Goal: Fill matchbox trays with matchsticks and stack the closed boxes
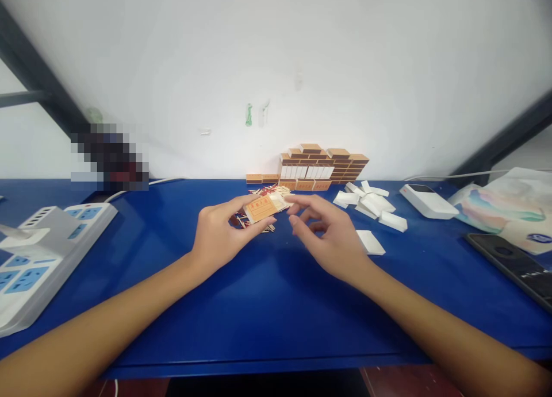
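In the head view, my left hand (219, 227) grips an orange matchbox (259, 209) with red print, its thumb along the near edge and its fingers behind. A white inner tray (278, 200) sticks partly out of the box's right end. My right hand (330, 230) is just to the right of that tray, fingers curled and thumb apart, with nothing visible between them. Whether its index fingertip touches the tray I cannot tell. Behind and below the matchbox lies a loose pile of red-tipped matches (269, 190), partly hidden by it and my left hand.
Stacked matchboxes (351, 168) stand against the wall. White empty trays (375, 204) lie in a heap at right, with one tray (371, 242) by my right wrist. Further right are a white device (429, 201), a phone (509, 265) and a plastic bag (513, 207). A power strip (97, 216) lies left.
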Demonstrator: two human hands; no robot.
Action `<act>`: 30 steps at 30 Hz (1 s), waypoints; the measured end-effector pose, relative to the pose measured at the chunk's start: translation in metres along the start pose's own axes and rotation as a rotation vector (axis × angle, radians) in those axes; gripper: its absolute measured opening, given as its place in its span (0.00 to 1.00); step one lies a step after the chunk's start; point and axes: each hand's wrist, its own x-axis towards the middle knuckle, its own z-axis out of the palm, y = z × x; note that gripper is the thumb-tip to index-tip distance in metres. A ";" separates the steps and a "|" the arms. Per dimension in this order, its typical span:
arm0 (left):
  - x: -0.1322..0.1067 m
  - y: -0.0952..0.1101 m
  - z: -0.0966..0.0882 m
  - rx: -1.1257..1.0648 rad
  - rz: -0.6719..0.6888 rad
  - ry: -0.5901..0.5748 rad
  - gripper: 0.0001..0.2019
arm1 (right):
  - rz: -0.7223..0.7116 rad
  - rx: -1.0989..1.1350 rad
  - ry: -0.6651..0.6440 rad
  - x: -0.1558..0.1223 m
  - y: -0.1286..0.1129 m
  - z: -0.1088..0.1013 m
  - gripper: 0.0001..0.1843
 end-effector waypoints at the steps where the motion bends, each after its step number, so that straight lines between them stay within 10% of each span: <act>1: 0.000 0.000 0.000 -0.020 -0.017 -0.005 0.22 | 0.003 0.021 0.046 0.000 0.000 0.000 0.26; 8: 0.001 0.002 -0.001 -0.105 -0.075 0.007 0.21 | 0.279 0.536 -0.455 -0.005 -0.013 0.003 0.47; 13: -0.001 0.002 0.000 -0.091 -0.064 -0.012 0.21 | 0.323 0.540 -0.185 -0.004 -0.010 0.007 0.54; 18: 0.003 -0.007 -0.002 -0.085 -0.077 -0.103 0.23 | 0.249 0.268 -0.211 -0.004 -0.003 0.011 0.39; 22: 0.028 -0.038 -0.004 0.128 -0.053 -0.090 0.18 | 0.014 -0.072 -0.179 -0.004 0.005 0.012 0.24; 30: 0.093 -0.093 0.032 0.281 -0.184 -0.204 0.17 | -0.015 -0.177 -0.157 0.004 0.016 0.011 0.12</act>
